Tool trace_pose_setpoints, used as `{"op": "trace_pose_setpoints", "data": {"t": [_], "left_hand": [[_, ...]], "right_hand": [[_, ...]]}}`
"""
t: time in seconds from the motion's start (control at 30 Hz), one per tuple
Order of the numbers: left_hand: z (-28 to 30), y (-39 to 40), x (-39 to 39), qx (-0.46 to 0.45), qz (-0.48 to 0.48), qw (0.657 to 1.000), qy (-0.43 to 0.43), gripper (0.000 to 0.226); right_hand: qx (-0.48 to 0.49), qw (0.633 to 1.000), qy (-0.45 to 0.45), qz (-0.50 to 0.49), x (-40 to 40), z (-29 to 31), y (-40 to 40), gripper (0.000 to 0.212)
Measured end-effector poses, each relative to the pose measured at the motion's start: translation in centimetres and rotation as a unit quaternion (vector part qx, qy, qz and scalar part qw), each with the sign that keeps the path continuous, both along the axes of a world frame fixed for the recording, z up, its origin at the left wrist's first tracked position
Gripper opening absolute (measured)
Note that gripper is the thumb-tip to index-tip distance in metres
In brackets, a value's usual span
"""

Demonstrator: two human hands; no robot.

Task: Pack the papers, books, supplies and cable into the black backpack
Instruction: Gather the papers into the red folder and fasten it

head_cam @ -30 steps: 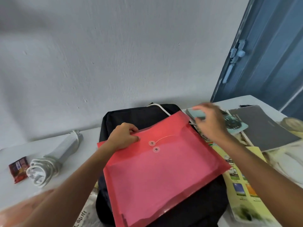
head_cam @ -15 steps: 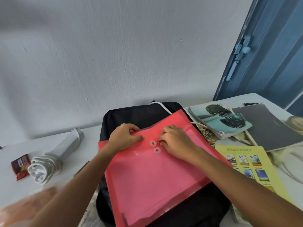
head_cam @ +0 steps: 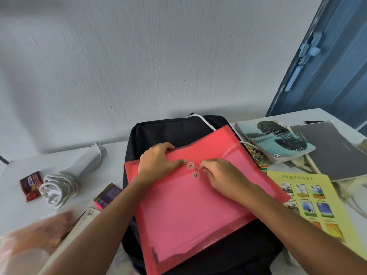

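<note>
Cable coiled with its power strip lies far left on the white table. We see our left hand pressing the red envelope flap, which lies on the black backpack. Right hand pinches, probably, the closure string. Books lie right.

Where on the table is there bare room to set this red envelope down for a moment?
Bare tabletop shows between the power strip and the black backpack, up to the wall. The right side is crowded: books, grey notebook, yellow sheet. Near left holds snack wrappers.
</note>
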State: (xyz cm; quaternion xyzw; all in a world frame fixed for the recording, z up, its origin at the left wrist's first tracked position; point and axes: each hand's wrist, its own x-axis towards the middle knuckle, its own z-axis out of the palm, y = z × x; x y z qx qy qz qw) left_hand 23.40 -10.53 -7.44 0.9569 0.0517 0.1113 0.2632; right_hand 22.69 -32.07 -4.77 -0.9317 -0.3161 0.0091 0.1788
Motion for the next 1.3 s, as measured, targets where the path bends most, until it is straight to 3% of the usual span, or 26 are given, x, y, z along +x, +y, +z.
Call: {"op": "trace_pose_setpoints", "data": {"t": [0.1,0.23,0.37,0.47,0.57,0.73,0.97,1.17,1.3], "left_hand": [[-0.2,0.1,-0.1,-0.006,0.002,1.000,-0.001,0.057],[-0.4,0.0,-0.1,0.002,0.002,1.000,-0.006,0.058],[-0.5,-0.1,-0.1,0.008,0.005,1.000,-0.014,0.059],[-0.7,-0.2,-0.3,0.007,0.005,1.000,-0.018,0.059],[-0.7,-0.2,-0.4,0.001,0.007,1.000,-0.020,0.059],[-0.7,-0.4,-0.5,-0.002,0.009,1.000,-0.023,0.057],[-0.7,-0.3,-0.6,-0.004,0.004,1.000,-0.023,0.058],[-0.6,-0.2,-0.6,-0.009,-0.001,1.000,-0.011,0.059],[-0.4,0.4,-0.2,-0.051,-0.016,0.999,0.013,0.042]], "right_hand": [[-0.071,0.996,-0.055,0.007,-0.7,-0.3,-0.6,0.035],[-0.151,0.980,-0.130,-0.001,-1.8,0.2,-0.4,0.033],[-0.143,0.979,-0.143,0.001,-3.0,0.8,1.1,0.044],[-0.138,0.985,-0.107,-0.014,-4.7,1.1,2.3,0.047],[-0.145,0.987,-0.041,-0.054,-5.6,0.8,2.9,0.035],[-0.081,0.994,0.014,-0.067,-5.1,0.6,2.2,0.028],[-0.075,0.995,0.013,-0.069,-4.3,1.4,2.2,0.025],[-0.137,0.985,-0.053,0.093,-2.0,3.0,2.7,0.019],[-0.168,0.958,-0.027,0.231,1.0,3.5,4.3,0.016]]}}
